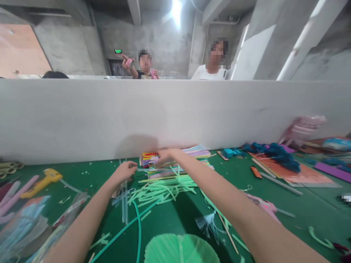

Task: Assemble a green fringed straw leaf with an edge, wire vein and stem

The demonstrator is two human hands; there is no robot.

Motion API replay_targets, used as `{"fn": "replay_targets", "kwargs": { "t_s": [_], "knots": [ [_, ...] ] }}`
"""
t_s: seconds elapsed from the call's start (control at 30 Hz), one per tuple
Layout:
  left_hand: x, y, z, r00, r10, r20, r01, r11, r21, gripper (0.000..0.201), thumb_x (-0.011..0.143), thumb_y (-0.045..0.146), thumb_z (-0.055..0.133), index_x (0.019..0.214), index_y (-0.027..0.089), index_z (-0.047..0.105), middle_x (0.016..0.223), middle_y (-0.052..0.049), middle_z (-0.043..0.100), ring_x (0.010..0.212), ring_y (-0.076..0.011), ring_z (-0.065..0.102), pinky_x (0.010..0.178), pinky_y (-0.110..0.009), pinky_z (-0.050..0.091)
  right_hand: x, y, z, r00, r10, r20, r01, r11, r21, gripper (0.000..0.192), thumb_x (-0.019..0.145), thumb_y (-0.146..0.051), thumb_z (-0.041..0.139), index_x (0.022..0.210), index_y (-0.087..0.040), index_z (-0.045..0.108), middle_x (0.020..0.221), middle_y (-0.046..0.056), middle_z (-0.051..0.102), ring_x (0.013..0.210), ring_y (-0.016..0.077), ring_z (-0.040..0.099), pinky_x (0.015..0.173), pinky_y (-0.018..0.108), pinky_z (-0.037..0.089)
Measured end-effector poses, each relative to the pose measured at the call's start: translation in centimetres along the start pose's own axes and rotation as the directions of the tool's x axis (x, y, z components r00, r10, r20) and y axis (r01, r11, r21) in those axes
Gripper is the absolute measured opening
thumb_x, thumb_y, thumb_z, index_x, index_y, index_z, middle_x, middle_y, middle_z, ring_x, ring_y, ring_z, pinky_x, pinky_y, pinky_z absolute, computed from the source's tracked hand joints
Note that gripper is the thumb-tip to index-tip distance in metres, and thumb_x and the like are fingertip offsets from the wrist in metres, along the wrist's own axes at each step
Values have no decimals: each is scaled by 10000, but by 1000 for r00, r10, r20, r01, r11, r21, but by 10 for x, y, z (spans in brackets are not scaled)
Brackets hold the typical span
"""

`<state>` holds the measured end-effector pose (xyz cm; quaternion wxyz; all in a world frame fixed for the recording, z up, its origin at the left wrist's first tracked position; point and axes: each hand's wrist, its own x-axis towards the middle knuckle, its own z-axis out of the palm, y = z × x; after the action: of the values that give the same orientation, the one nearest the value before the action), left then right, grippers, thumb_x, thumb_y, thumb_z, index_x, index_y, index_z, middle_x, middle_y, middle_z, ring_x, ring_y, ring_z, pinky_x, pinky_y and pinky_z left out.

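Both my arms reach far forward over a green table [175,215]. My left hand [124,171] is closed with its fingers pinched near the left end of a stack of multicoloured straws [150,159] that lies against the white partition [175,117]. My right hand [164,156] rests on top of that stack, fingers curled over the straws. A loose heap of pale green straws [161,188] lies just below both hands. Whether the left hand holds a straw is too small to tell.
A yellow glue gun [45,179] lies at the left by plastic wrappers [30,226]. A green fan-shaped piece [181,249] sits at the near edge. Blue yarn [276,153], an orange sheet [304,175] and pink items [301,128] crowd the right. Two people stand beyond the partition.
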<state>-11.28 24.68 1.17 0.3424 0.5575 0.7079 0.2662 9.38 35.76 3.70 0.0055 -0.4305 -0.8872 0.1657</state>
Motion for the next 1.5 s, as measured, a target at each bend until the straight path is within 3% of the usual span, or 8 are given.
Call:
{"fn": "replay_targets", "kwargs": {
  "t_s": [0.27,0.43,0.57,0.73,0.93,1.1,1.37,1.5],
  "knots": [
    [33,-2,9,1000,0,-24,-7,948,-318,404,900,418,536,1200,149,537,1122,-97,629,925,-194,640,772,-379,544,0,6,-15,990,-13,140,8,1000,30,563,559,-530,755,1010,-195,717,960,52,720,846,218,673,697,272,502],
    [44,-5,22,987,156,-48,-163,956,-244,470,703,392,726,1078,138,599,963,-106,707,909,-238,661,743,-342,529,-2,15,-12,999,-7,33,6,999,32,318,705,-348,663,977,-196,728,985,57,727,916,216,660,744,254,483],
    [47,-8,28,945,305,-116,-320,937,-142,280,626,263,727,871,158,642,897,-71,712,868,-241,658,825,-356,500,0,26,-13,1000,2,-16,-1,1000,14,594,601,-295,719,1181,-194,640,1235,101,631,1072,263,604,808,286,480],
    [32,-3,25,872,437,-219,-460,885,-65,163,704,194,599,861,211,643,934,-49,669,990,-254,600,974,-415,415,0,28,-21,994,-33,105,33,999,-4,411,592,-383,719,952,-186,724,852,37,729,745,221,677,642,278,490],
    [20,4,31,837,434,-332,-503,850,-157,749,674,159,628,1363,229,345,1436,-155,339,1311,-304,393,1059,-494,340,-22,21,-19,986,-107,-129,96,992,-86,582,542,-388,776,1039,-133,610,1021,147,678,896,303,643,691,310,457],
    [8,13,35,876,452,-168,-481,802,-355,1004,632,273,731,1436,220,132,1325,-184,508,1085,-270,622,876,-422,523,-51,23,-11,940,-166,-299,152,986,-70,720,665,-399,737,1246,-139,400,975,116,673,844,271,651,687,301,447],
    [-49,69,35,811,537,-231,-585,741,-329,403,738,391,702,1056,154,626,1046,-87,698,923,-231,661,810,-335,545,-74,21,-5,760,-273,-589,416,902,118,663,688,-455,753,1224,-177,478,1166,133,616,1040,260,601,860,324,448],
    [-80,88,39,644,682,-346,-733,680,-23,292,788,314,674,1055,202,639,973,-37,694,833,-181,651,755,-293,533,-83,17,1,663,-284,-693,532,829,170,557,732,-390,714,1213,-184,523,1150,111,642,1043,260,606,904,343,448]
  ]
}}
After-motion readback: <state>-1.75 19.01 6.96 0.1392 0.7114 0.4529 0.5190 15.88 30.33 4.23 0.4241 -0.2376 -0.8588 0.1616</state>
